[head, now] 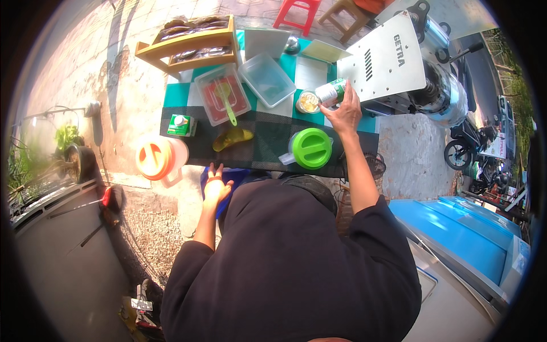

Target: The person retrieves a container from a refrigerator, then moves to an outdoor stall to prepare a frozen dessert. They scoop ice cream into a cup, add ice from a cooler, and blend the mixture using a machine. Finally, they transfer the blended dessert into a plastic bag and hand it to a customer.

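My right hand (345, 112) grips a green-and-white can (330, 92), tilted on its side with its end at the mouth of a clear cup (308, 101). Pale yellow and white contents show inside the cup. Down at the front edge of the checkered tablecloth (273, 143), my left hand (217, 188) has its fingers apart and holds nothing visible. It is beside a blue item (233, 176), partly hidden by my body. A pitcher with a green lid (312, 148) stands left of my right forearm.
A sealing machine (380, 60) stands right of the cup. Left are a red-filled container (222, 96) with a green spoon (226, 102), a clear tub (267, 81), a carton (179, 125), a yellow-green item (233, 140), an orange-lidded pitcher (154, 158) and a wooden rack (188, 49).
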A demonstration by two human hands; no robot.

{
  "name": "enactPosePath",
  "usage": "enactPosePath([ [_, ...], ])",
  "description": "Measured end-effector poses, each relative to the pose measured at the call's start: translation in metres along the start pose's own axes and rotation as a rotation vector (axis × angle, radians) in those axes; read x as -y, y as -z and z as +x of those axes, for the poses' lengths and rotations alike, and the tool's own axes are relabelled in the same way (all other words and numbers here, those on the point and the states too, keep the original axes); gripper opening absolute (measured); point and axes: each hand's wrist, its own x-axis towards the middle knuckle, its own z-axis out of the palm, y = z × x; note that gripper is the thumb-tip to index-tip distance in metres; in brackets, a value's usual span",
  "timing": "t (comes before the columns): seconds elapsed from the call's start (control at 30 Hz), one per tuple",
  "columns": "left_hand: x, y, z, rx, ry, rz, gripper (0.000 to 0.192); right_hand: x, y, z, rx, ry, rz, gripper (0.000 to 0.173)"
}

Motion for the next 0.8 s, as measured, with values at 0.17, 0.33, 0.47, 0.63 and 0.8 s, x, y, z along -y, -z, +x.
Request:
enactPosePath([
  [0.17, 0.0, -0.001, 0.0, 0.013, 0.01, 0.008, 0.087, -0.001, 0.009, -0.006, 0.062, -0.006, 0.001, 0.112],
  [0.33, 0.001, -0.003, 0.0, 0.007, 0.019, -0.011, 0.088, 0.0, 0.012, -0.012, 0.04, -0.011, 0.01, 0.112],
  [0.47, 0.001, -0.004, 0.001, 0.003, 0.017, -0.006, 0.088, 0.004, 0.011, -0.015, 0.077, 0.007, 0.068, 0.111],
  [0.63, -0.001, -0.004, 0.0, 0.013, 0.036, -0.021, 0.089, 0.011, 0.01, -0.013, 0.066, 0.001, 0.046, 0.111],
  [0.8, -0.001, -0.004, -0.001, 0.004, 0.027, -0.018, 0.089, 0.018, 0.006, -0.006, 0.081, 0.011, 0.09, 0.114],
])
